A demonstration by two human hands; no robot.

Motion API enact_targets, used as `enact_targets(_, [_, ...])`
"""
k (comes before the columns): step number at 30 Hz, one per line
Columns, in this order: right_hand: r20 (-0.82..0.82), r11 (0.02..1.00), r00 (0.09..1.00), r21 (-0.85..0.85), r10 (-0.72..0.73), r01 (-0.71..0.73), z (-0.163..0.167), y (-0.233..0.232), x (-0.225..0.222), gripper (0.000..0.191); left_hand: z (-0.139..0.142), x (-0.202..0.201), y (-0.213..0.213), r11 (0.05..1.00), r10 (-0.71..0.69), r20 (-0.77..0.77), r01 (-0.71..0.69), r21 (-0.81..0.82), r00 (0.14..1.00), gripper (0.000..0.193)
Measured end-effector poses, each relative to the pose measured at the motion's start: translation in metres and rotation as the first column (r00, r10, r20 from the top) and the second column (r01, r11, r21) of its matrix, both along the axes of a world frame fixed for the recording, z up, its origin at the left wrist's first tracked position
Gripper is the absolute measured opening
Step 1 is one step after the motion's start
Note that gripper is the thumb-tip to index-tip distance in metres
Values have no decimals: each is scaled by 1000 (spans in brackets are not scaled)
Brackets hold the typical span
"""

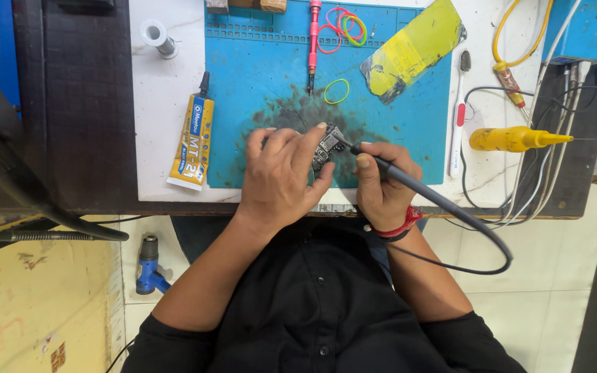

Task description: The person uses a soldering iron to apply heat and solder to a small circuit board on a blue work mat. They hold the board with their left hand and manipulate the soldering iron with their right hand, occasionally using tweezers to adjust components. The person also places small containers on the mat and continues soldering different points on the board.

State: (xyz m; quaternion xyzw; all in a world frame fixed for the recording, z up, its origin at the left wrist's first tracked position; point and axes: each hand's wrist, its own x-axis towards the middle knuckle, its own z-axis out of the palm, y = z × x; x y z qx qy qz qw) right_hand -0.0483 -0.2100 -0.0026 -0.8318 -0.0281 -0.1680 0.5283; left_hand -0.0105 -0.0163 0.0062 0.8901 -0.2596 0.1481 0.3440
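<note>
My left hand [281, 176] grips a small dark circuit board [328, 145] over the scorched middle of a blue work mat [257, 62]. My right hand [381, 183] holds a black soldering iron [399, 174] like a pen, its tip touching the board's upper right edge. The iron's black cable [478, 238] loops off the bench edge to my right. A red band sits on my right wrist.
On the mat lie a pink-handled screwdriver [313, 38], coloured rubber bands [343, 24] and a yellow plastic sheet [412, 48]. A yellow glue tube [193, 141], a solder spool [157, 36], a toothbrush [458, 114] and a yellow bottle [513, 139] rest on the white top. A blue tool [149, 266] lies on the floor.
</note>
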Motion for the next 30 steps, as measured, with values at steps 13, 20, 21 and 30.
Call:
enact_targets(13, [36, 993, 998, -106, 58, -54, 3, 2, 4, 10, 4, 1, 0, 1000, -15, 4, 15, -13, 1000, 56])
enact_targets(20, [20, 989, 997, -135, 69, -66, 7, 3, 6, 10, 3, 1, 1, 999, -26, -6, 26, -27, 1000, 54])
enact_targets(21, [19, 989, 998, -137, 68, -65, 6, 4, 6, 10, 3, 1, 1, 999, -26, -6, 25, -26, 1000, 54])
enact_targets(30, [31, 987, 997, -147, 70, -65, 6, 4, 7, 10, 3, 1, 1, 999, -25, -10, 25, -30, 1000, 54])
